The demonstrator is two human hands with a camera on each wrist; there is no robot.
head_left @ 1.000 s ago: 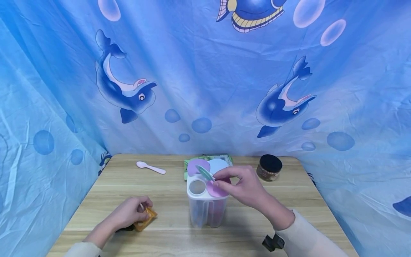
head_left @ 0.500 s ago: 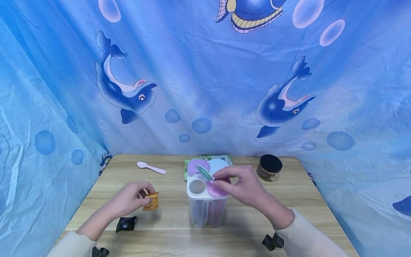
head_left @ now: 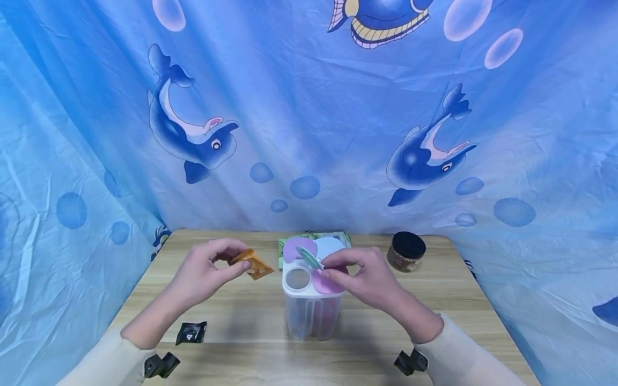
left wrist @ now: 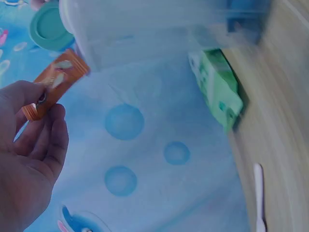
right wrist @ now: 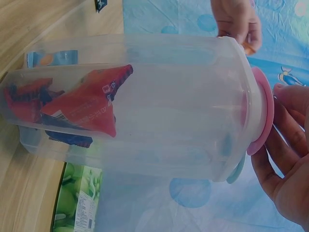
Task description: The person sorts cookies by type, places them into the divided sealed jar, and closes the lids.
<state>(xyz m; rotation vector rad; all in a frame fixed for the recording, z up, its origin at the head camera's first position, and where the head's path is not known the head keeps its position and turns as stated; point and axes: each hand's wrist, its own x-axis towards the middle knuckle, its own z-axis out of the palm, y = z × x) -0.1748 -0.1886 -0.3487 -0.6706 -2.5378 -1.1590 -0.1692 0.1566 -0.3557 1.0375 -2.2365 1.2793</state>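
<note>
In the head view my left hand (head_left: 205, 271) pinches a small orange snack packet (head_left: 259, 267) by one end, raised above the table to the left of a clear plastic storage container (head_left: 311, 316). My right hand (head_left: 372, 279) holds a round green lid (head_left: 308, 257) tilted up between thumb and fingers, beside the uncovered round opening (head_left: 298, 279) at the container's front left. A pink lid (head_left: 327, 284), a purple lid (head_left: 299, 248) and a pale blue lid (head_left: 329, 246) cover the other openings. Inside, the right wrist view shows red packets (right wrist: 87, 104) and a light blue packet (right wrist: 53, 58).
A black packet (head_left: 191, 332) lies near the table's front left. Behind the container is a green package (right wrist: 79, 198), and a dark-lidded jar (head_left: 406, 252) stands at the back right. The left wrist view catches a pale pink spoon (left wrist: 259, 193). A blue curtain (head_left: 309, 107) hangs behind.
My left hand has lifted the orange packet off the table and carried it up and right toward the container, uncovering the black packet and now hiding the spoon. My right hand holds the lid still.
</note>
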